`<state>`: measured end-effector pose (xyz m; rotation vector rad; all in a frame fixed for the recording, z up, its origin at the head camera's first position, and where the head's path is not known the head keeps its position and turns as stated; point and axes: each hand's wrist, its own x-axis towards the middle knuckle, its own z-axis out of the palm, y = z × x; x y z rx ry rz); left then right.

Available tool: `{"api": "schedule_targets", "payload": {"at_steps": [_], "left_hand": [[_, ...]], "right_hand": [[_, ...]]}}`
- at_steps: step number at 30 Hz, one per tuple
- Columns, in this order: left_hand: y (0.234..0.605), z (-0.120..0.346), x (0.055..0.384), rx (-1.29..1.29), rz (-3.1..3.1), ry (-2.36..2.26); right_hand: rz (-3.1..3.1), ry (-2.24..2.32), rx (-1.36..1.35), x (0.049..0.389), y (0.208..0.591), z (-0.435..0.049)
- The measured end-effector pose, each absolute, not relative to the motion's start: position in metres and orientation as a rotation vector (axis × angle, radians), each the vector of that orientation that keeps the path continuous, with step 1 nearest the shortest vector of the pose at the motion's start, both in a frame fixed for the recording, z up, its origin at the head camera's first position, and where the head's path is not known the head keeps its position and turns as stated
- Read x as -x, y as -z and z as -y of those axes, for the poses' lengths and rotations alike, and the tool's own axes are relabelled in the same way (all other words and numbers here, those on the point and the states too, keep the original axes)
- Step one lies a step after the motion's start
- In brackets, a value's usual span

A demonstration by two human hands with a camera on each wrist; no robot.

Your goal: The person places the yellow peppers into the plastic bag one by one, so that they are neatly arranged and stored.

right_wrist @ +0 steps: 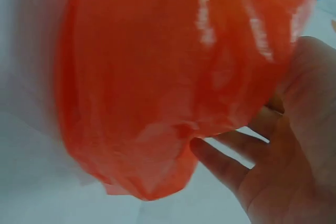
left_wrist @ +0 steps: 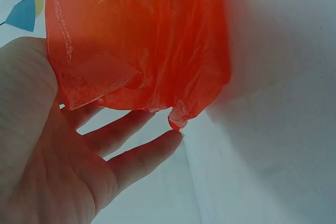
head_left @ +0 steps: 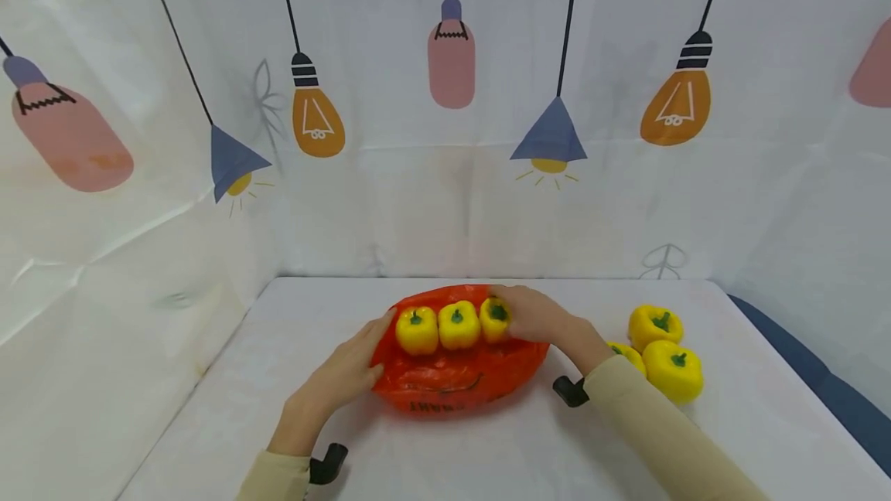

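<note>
A red plastic bag point(head_left: 445, 385) with dark print bulges in the middle of the white table. Three yellow bell peppers point(head_left: 459, 325) sit in a row in its top, green stems showing. My left hand point(head_left: 344, 369) grips the bag's left end, thumb on the near side. In the left wrist view, the bag's gathered corner point(left_wrist: 178, 116) pokes out by a fingertip. At the other end my right hand point(head_left: 536, 319) holds the bag beside the rightmost pepper, its fingers partly hidden over the rim. The right wrist view has fingers point(right_wrist: 223, 163) against the red plastic.
More yellow bell peppers point(head_left: 673, 371) lie grouped on the table point(head_left: 313, 308) to the right, one partly behind my right sleeve point(head_left: 661, 431). A white sheet point(head_left: 418, 207) printed with lamps hangs behind. Dark blue material point(head_left: 807, 369) shows beyond the table's right edge.
</note>
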<state>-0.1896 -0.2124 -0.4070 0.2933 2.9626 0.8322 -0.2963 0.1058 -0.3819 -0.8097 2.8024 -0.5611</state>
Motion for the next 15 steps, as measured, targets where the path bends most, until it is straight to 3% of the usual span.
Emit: {"api": "schedule_targets", "payload": {"at_steps": [15], "left_hand": [[0.4052,0.2118,0.19,-0.348,-2.979,-0.797]], "right_hand": [[-2.882,0.492,0.887,0.2906,0.3909,-0.1101]]}}
